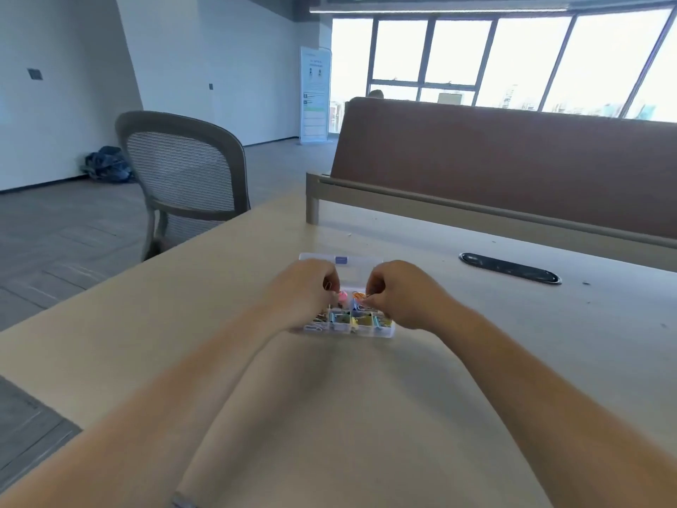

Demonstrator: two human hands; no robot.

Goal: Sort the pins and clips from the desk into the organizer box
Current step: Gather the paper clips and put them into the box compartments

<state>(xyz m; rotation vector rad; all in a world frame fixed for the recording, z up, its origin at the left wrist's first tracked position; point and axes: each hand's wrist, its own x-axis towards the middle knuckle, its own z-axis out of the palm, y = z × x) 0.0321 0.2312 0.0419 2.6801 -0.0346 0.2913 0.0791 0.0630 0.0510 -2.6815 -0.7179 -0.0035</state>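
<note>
My left hand (309, 291) had its fingers curled in, pinching a small coppery clip (327, 286) at the fingertips. My right hand (399, 295) was curled the same way, fingertips bunched over the box's back row. Whether they gripped anything there I could not tell; it was too small on my feed. Both hands hung over the organizer box (384, 333), one at each side. It was clear plastic, and its lid (340, 260) was folded open flat behind it. Colourful binder clips (353, 320) filled the near compartments, and something pink (342, 297) sat in a back one. The box rested on the pale desk (329, 416), roughly in the middle. A black oval cable port (509, 273) lay to the right, well apart from the box. A brown divider panel (513, 170) stood behind, and a mesh-backed chair (183, 174) was off the left corner.
</note>
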